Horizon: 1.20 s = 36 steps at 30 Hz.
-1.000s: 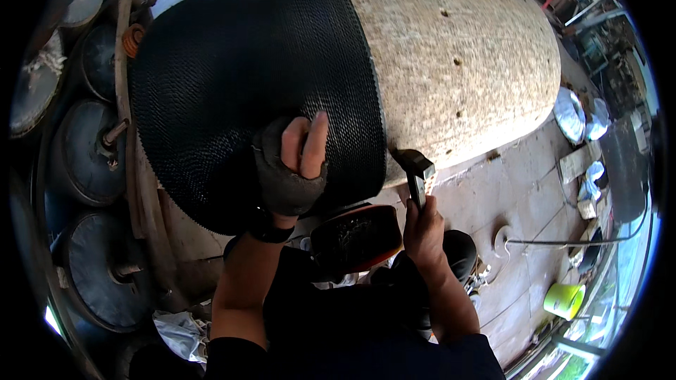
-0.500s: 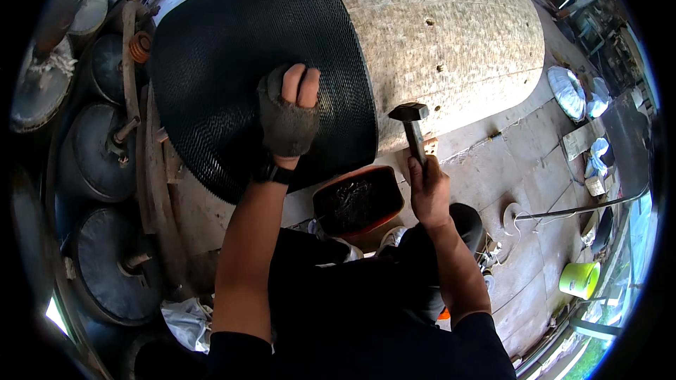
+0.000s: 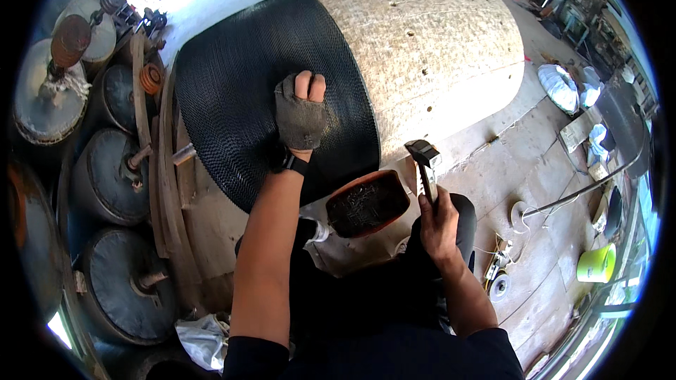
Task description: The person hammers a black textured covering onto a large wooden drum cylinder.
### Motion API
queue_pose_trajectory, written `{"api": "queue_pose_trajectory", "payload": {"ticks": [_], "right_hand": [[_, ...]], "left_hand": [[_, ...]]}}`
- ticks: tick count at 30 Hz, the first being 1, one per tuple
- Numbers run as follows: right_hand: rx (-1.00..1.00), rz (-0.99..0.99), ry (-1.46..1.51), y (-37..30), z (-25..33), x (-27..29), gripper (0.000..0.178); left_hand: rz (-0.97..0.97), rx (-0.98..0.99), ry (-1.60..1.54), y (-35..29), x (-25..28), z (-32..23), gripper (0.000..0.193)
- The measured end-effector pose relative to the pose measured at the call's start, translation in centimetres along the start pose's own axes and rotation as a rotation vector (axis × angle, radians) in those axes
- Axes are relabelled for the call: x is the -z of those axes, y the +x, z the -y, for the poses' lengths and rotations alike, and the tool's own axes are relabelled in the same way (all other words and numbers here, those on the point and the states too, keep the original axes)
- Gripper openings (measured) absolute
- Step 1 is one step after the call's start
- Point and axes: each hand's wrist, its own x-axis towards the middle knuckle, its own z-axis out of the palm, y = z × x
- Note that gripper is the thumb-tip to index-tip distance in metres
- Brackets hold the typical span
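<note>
My left hand (image 3: 301, 112), in a grey fingerless glove, rests on the black ridged covering (image 3: 232, 84) wrapped round one end of a large drum. Its fingers are curled closed, and whatever they may hold is hidden. In my right hand (image 3: 440, 225) is a hammer (image 3: 424, 162), gripped by its handle with the head up, apart from the drum. The drum's other part is a pale, mottled surface (image 3: 451, 42) dotted with small dark holes. Between my hands, below the drum, sits a reddish-brown tub (image 3: 380, 228) with what look like loose nails inside.
Several dark rollers (image 3: 123, 285) with shaft ends stand along the left, beside long wooden boards (image 3: 169, 190). To the right, a cable reaches across the floor near a small power tool (image 3: 498, 283). Farther right are a yellow-green bucket (image 3: 596, 263) and a white bundle (image 3: 561, 89).
My right hand has lowered the hammer towards me, away from the drum. The left hand stays on the black covering. The whole view has shifted, showing more of the far floor.
</note>
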Motion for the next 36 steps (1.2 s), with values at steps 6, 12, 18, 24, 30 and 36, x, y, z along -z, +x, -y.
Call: {"api": "queue_pose_trajectory", "payload": {"ticks": [6, 12, 18, 24, 30, 36], "right_hand": [[-0.118, 0.049, 0.062, -2.6, 0.8, -1.0, 0.027], [-0.040, 0.062, 0.073, -3.2, -0.7, -1.0, 0.024], [-0.049, 0.044, 0.155, -1.0, -2.3, -1.2, 0.025], [-0.055, 0.076, 0.155, 1.1, -4.3, -2.2, 0.025], [-0.106, 0.086, 0.184, 1.4, -6.0, -2.8, 0.025], [-0.119, 0.116, 0.193, 1.7, -6.8, -3.5, 0.028]], "left_hand": [[0.004, 0.014, 0.017, 0.4, 0.3, -0.3, 0.035], [-0.007, 0.032, 0.014, -0.1, -0.2, -0.1, 0.037], [0.046, 0.078, -0.027, -0.5, -0.5, -0.1, 0.034], [-0.021, 0.114, -0.035, -0.6, -0.8, -0.1, 0.030], [0.011, 0.102, -0.314, -2.3, 2.0, -7.7, 0.021], [0.123, 0.296, -0.627, -7.7, -0.5, -14.6, 0.036]]}}
